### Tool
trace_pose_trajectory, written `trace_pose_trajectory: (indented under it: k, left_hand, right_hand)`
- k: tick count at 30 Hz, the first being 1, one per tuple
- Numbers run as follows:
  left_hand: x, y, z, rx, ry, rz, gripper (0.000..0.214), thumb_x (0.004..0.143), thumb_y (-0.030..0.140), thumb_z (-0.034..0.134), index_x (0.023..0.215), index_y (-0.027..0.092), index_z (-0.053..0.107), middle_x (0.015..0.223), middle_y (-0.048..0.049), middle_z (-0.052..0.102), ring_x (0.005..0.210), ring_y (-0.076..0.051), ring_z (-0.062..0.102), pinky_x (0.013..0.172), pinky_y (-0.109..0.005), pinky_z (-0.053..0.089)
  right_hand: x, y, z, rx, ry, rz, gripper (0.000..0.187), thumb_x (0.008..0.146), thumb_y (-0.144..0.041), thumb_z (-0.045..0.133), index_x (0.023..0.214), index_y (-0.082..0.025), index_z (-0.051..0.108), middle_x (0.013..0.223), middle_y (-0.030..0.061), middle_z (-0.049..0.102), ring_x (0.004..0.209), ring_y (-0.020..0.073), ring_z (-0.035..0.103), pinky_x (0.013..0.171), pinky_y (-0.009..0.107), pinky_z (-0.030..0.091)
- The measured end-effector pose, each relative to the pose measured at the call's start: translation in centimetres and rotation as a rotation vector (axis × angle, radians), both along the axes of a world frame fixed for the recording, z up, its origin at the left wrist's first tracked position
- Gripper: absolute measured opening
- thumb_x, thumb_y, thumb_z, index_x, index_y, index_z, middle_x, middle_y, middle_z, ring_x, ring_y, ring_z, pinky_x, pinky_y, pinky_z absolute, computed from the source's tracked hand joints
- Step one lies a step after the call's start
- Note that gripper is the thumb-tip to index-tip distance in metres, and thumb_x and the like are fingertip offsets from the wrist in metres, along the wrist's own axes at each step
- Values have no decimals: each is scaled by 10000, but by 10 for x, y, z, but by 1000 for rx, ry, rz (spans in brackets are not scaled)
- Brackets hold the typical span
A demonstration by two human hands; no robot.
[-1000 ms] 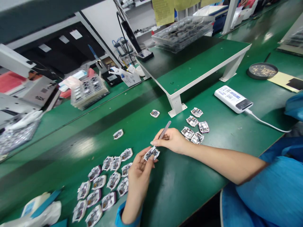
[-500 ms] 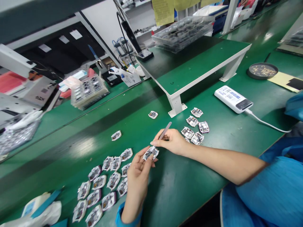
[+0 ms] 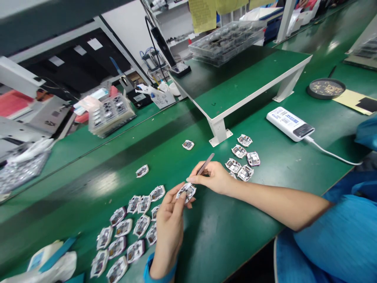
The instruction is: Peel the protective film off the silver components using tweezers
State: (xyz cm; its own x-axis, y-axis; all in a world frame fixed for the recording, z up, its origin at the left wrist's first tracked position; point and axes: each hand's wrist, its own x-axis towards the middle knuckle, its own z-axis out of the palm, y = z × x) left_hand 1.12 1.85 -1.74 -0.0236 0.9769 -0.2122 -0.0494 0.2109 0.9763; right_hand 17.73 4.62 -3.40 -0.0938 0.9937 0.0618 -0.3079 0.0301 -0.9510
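Above the bench (image 3: pixel 224 232), two hands (image 3: pixel 170 226) grip one module (image 3: pixel 190 191) and one tool (image 3: pixel 206 163), probably tweezers.

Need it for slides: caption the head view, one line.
Left hand holds a white-framed circuit assembly; right hand holds a tweezer-like tool beside it, above the green workbench.

Counter (image 3: pixel 218 239): deep green. Casing (image 3: pixel 190 191) in left hand (image 3: pixel 171 226): white rim, grey and black inside. Tool (image 3: pixel 207 162) in right hand (image 3: pixel 213 177): plain grey. Loose casings (image 3: pixel 123 227) on counter: white, few with purple edges. Sleeve (image 3: pixel 330 236) over counter's near edge: bright blue. Device (image 3: pixel 284 118): white, blue print, dark display (image 3: pixel 304 131). Dish (image 3: pixel 325 96): dark grey, bits (image 3: pixel 326 87) yellowish. Paper (image 3: pixel 349 100): pale yellow.
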Motion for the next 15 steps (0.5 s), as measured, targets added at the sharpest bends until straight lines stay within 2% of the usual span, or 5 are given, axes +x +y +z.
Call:
trace_pose_trajectory:
  k: [15]
  left_hand:
    - [2, 1, 0, 39, 35, 20, 417, 633, 367, 871, 965, 172, 710, 708, 30, 730, 574, -103, 621, 613, -214, 524]
  right_hand:
    - [1, -1, 4, 35, -54, -38, 295, 738, -433, 789, 728, -161, 676, 706, 0, 666, 658, 145, 605, 652, 281, 468]
